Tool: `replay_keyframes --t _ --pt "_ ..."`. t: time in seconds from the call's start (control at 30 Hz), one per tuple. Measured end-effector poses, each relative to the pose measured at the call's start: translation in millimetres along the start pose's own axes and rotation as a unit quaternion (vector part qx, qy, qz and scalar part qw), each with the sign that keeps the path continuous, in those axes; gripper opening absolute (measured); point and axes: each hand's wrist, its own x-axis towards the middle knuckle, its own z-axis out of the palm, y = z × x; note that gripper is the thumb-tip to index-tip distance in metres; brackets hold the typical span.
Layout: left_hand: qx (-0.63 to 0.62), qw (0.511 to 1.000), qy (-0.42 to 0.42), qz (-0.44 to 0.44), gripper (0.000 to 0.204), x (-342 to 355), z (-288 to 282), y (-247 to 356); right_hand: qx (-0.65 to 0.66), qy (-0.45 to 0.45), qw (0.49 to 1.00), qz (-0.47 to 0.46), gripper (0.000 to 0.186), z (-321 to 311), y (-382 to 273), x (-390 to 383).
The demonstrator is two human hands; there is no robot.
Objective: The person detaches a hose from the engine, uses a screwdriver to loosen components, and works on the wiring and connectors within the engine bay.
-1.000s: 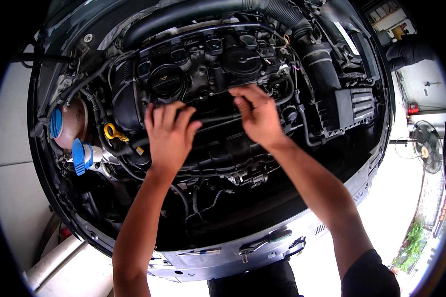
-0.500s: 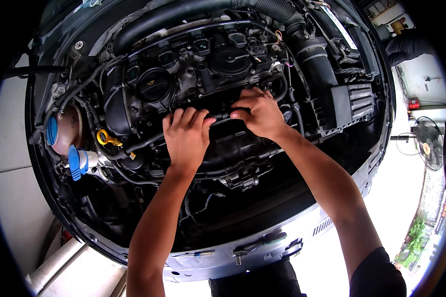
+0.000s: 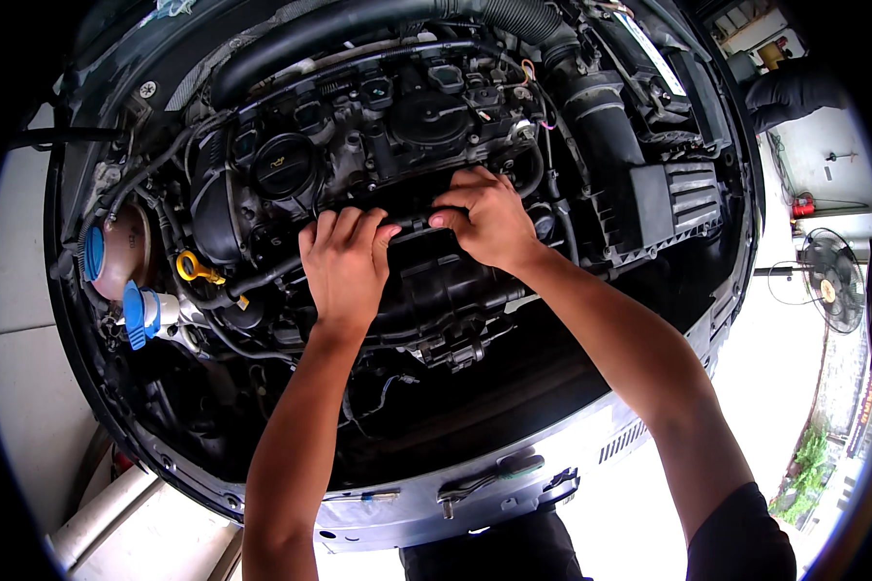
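A black hose runs crosswise along the front of the engine. Both of my hands are closed over it, a short stretch apart, with the thumbs pointing toward each other. My left hand curls its fingers over the far side of the hose. To its right, my right hand does the same, slightly farther back; its fingertips are hidden behind the hose. Behind my left hand sits the round black oil filler cap. A yellow dipstick handle stands to the left.
At the left are a coolant tank and a blue-capped filler neck. The black air filter box lies at the right. Metal tools rest on the front crossmember. Beyond the car stands a fan.
The engine bay and both hands have shifted slightly left in the picture. My hands keep their grip on the hose, with little change in their pose.
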Motion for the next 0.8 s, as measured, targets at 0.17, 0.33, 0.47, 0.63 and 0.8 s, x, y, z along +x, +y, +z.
replay_keyframes --t 0.17,0.33,0.47,0.63,0.8 --pt "-0.013 0.998 0.054 -0.010 0.014 10 0 8 0.097 0.085 0.991 0.018 0.011 0 7 4" --pt "0.045 0.995 0.082 -0.046 0.022 36 2 44 0.212 0.180 0.961 0.011 0.014 -6 6 2" --pt "-0.018 0.997 -0.059 0.047 0.040 30 9 59 0.187 0.055 0.980 0.049 0.018 -56 51 -14" --pt "0.013 0.991 -0.132 -0.018 0.022 38 38 67 -0.070 -0.058 0.996 0.001 0.023 -46 60 -29" --pt "0.009 0.998 -0.061 -0.013 0.019 31 48 73 -0.081 0.006 0.997 0.010 0.016 -32 62 -36"
